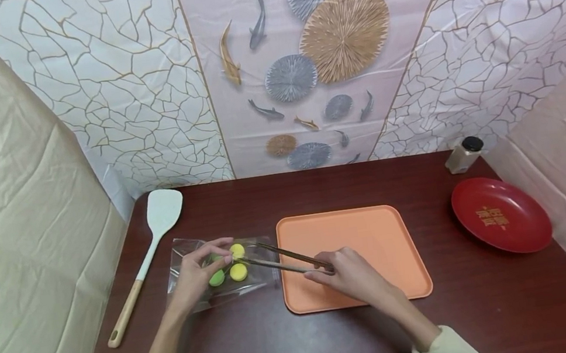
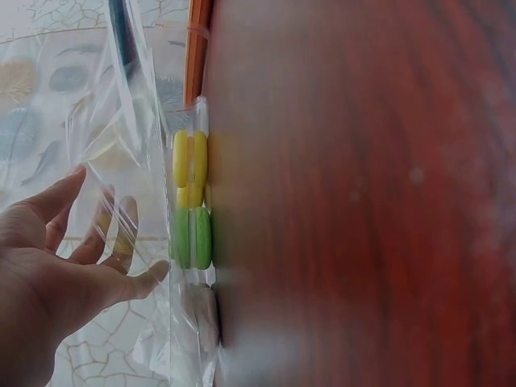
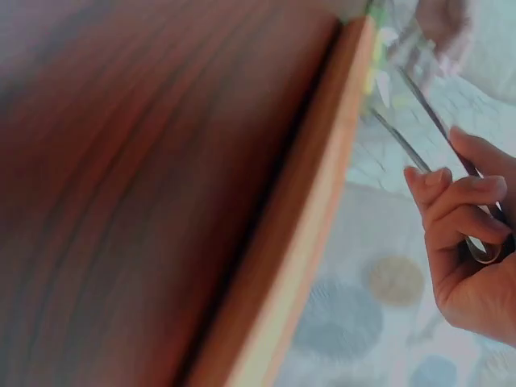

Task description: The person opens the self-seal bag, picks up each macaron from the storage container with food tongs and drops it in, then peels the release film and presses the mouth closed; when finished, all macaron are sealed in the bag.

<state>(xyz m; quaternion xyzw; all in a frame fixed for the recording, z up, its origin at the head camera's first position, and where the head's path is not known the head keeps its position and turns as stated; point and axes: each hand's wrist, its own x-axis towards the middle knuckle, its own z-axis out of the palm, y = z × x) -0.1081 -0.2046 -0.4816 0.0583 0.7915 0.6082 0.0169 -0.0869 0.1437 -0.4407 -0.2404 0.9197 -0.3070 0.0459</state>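
A clear plastic bag (image 1: pixel 260 276) lies left of the tray with macarons inside. Yellow macarons (image 1: pixel 239 272) sit at its middle; beside them is a green macaron (image 1: pixel 216 279), and another is partly covered by my left hand (image 1: pixel 195 274). That hand pinches the raised film at the thumb tip, with creases spreading from it in the left wrist view. A dull grey rounded shape (image 2: pixel 203 316) shows low in the bag there. My right hand (image 1: pixel 350 274) grips slim metal tongs (image 1: pixel 286 267) over the tray. Their arms stand apart, tips reaching the bag by the macarons.
An orange tray (image 1: pixel 395 268) lies under the right hand. Far left is a white spatula (image 1: pixel 162 212) with a wooden handle. At the right are a red plate (image 1: pixel 524 217) and a small black-lidded jar (image 1: pixel 461 157). Patterned cloth (image 1: pixel 146 99) hangs behind the table.
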